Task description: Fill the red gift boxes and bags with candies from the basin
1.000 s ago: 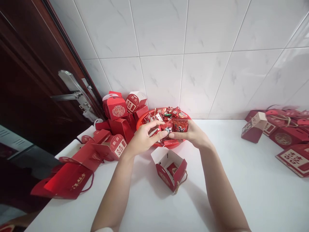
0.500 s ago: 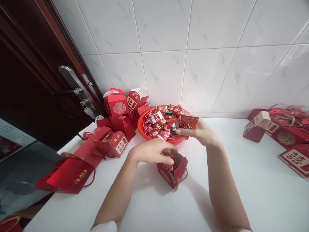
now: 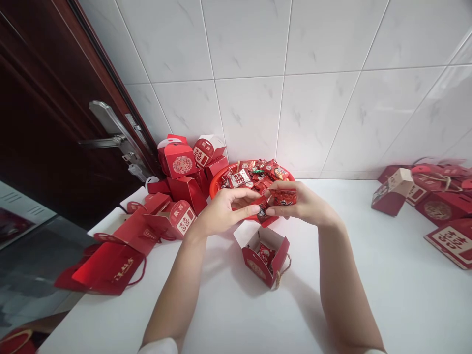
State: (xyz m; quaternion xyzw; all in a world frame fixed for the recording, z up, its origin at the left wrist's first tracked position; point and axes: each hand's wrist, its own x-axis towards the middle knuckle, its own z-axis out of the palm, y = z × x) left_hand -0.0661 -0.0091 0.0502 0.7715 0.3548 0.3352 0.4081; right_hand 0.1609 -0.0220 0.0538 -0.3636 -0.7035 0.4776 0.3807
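My right hand (image 3: 306, 204) grips a red snack packet (image 3: 284, 197) with dark lettering. My left hand (image 3: 234, 209) meets it, thumb and fingers closed on a red and dark wrapped candy (image 3: 262, 210) between the two hands. The right thumb also reaches this candy. Just behind is a red plastic bowl (image 3: 214, 186) heaped with wrapped candies (image 3: 239, 179). Below the hands an open red gift box (image 3: 254, 265) with a twine handle stands on the white table, a few red-wrapped sweets (image 3: 266, 253) inside it.
Red gift boxes (image 3: 180, 164) and a red paper bag (image 3: 106, 268) crowd the table's left side by a dark door (image 3: 47, 98). More red boxes (image 3: 444, 206) are piled at the right. A tiled wall (image 3: 250, 118) rises behind the bowl.
My left hand has lifted out of the gift box and moved up to the candy by my right hand. The right hand has come slightly left and down with its packet.
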